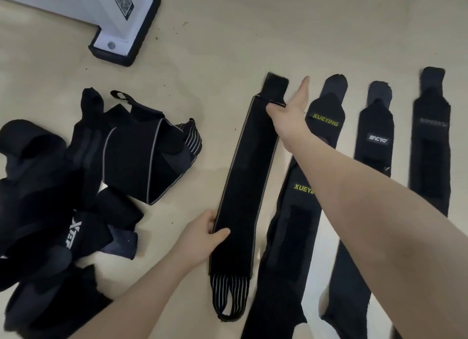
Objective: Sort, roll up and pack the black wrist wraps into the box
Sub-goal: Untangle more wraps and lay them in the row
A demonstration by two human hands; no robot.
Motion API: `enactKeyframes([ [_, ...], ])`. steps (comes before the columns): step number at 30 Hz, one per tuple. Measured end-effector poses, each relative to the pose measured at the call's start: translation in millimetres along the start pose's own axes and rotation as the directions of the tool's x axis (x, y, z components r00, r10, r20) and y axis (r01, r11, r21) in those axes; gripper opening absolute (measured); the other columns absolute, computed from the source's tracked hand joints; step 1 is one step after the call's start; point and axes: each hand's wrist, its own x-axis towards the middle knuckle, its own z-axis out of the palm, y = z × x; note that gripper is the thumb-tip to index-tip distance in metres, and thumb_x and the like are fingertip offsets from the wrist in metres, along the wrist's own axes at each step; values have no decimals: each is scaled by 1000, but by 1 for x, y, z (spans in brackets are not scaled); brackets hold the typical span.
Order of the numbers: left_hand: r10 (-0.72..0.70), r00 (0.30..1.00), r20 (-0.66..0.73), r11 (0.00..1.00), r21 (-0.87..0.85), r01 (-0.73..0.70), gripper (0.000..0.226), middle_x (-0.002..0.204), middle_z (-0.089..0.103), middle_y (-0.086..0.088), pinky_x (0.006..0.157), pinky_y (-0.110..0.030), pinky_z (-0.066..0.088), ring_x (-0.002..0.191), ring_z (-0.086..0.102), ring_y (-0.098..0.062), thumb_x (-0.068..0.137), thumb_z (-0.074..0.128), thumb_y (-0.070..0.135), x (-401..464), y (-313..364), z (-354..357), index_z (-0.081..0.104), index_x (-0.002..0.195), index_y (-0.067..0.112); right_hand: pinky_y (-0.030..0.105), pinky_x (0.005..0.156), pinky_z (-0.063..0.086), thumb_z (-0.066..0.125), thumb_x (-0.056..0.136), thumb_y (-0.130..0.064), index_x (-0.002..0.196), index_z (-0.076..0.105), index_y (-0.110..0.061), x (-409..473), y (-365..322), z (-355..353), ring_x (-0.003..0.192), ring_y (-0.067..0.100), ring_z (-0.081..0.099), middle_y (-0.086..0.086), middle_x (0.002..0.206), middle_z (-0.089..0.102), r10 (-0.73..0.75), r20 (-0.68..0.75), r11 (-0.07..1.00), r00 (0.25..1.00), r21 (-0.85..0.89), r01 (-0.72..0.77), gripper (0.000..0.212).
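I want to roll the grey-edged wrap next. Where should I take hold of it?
Probably at the near thumb-loop end of the grey-edged wrap, coming from below: it lies flat and straight, narrow end toward you, its long sides flanked by the left hand and the XUEYING wrap.

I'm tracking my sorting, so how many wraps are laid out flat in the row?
4 or 5: one under both hands, the XUEYING wrap, perhaps a second beneath it, the white-label wrap, the far-right wrap. The right arm hides parts.

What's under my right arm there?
The right arm crosses a XUEYING wrap laid flat on the floor. Its middle and part of the lower logo are hidden.
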Motion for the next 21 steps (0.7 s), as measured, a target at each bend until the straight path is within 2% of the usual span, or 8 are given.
enactKeyframes([
  [3, 53, 997, -55, 993, 107, -47, 17, 104, 67, 5, 78, -17, 50, 93, 63, -6, 92, 57, 21, -2, 1, 2, 52, 108, 23, 24, 80, 44, 46, 95, -5, 145, 28, -16, -26, 11, -1, 98, 16, 56, 7, 151, 23, -285, -10, 856, 958, -453, 250, 55],
  [5, 64, 994, -83, 992, 118, -54, 22, 106, 65, 4, 78, -18, 50, 95, 62, -8, 92, 59, 23, -4, 0, 3, 50, 112, 21, 36, 98, 40, 45, 96, -16, 138, 42, -9, -50, 36, 3, 119, 27, 48, 11, 142, 40, -331, 221, 609, 917, -693, 387, 42],
  [7, 51, 998, -28, 994, 93, -48, 36, 111, 63, 5, 89, -27, 51, 101, 61, -10, 88, 64, 25, -6, -2, 1, 47, 119, 20, 40, 113, 23, 46, 97, -31, 145, 32, -7, -65, 58, 6, 138, 30, 27, 13, 150, 30, -233, 410, 416, 882, -778, 471, 56],
  [9, 29, 997, 65, 995, 92, -35, 50, 117, 61, 6, 96, -32, 49, 108, 59, -10, 84, 70, 22, -9, -8, 0, 43, 126, 20, 42, 117, 7, 40, 98, -41, 150, 15, -9, -63, 64, 6, 146, 27, 8, 10, 158, 12, -183, 444, 316, 877, -818, 481, 66],
  [13, -2, 996, 90, 997, 79, -5, 51, 115, 65, 7, 96, -33, 50, 104, 62, -8, 83, 69, 16, -16, -23, -8, 49, 129, 22, 46, 116, -1, 34, 99, -42, 152, 3, -14, -55, 54, 14, 147, 24, -4, 4, 160, -2, -83, 370, 299, 925, -877, 377, 66],
  [17, 73, 997, -39, 819, 573, -37, 49, 110, 62, 4, 76, -31, 51, 95, 61, -15, 85, 64, 33, -33, -28, -1, 40, 128, 24, 45, 117, 2, 43, 98, -29, 151, 12, -11, -88, 48, 27, 147, 27, 0, 10, 159, -1, -147, 289, 418, 946, -849, 324, 64],
  [19, 256, 954, -155, 632, 774, -44, 63, 125, 52, -1, 77, -33, 49, 104, 57, -21, 82, 64, 38, -45, -31, 7, 34, 135, 22, 48, 117, 10, 49, 93, -18, 145, 31, -7, -115, 48, 35, 145, 32, 13, 17, 157, 13, -293, 375, 441, 879, -763, 473, 56],
  [21, 467, 850, -245, 515, 857, -35, 69, 136, 47, -13, 80, -40, 50, 107, 57, -31, 68, 73, 30, -56, -42, 3, 47, 129, 12, 53, 113, 21, 56, 86, -7, 130, 51, -1, -150, 48, 46, 137, 40, 30, 24, 148, 32, -373, 568, 392, 734, -621, 679, 45],
])
